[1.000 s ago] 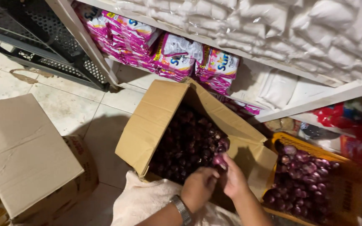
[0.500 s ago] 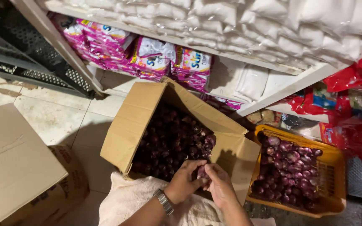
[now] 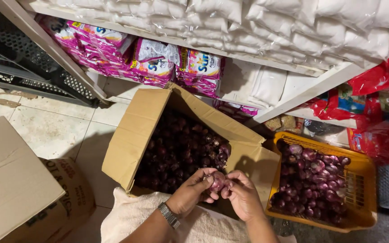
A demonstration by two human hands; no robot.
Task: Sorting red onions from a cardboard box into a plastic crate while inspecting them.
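Both hands work one red onion point(image 3: 217, 181) over the near edge of the open cardboard box point(image 3: 131, 139). Left hand point(image 3: 193, 191), wristwatch on the wrist, cups the onion from the left w/ fingers curled round it; right hand point(image 3: 241, 194) pinches at its right side w/ fingertips, so both are closed on the same bulb. Looks like the peeling/cleaning step: loose outer skin being picked off, tho the skin itself is too small to make out.

Box is full of dark red onions, flaps up, centre of scene on the tiled floor point(image 3: 46, 130). Yellow plastic basket point(image 3: 365, 189) sits just right of the box, roughly half filled w/ paler, shinier onions, prob. the cleaned lot. A beige cloth point(image 3: 127, 216) lies under the forearms, near side.

Next move, as judged: finish stripping, then carry the bulb right and drop it in the basket. That calls for a short reach w/ one hand over the box's right flap, the other hand going back into the box for a fresh one.

Far side: shelf point(image 3: 293, 103) w/ white sacks and pink packets point(image 3: 158, 63). Near left: another closed carton point(image 3: 10, 180).
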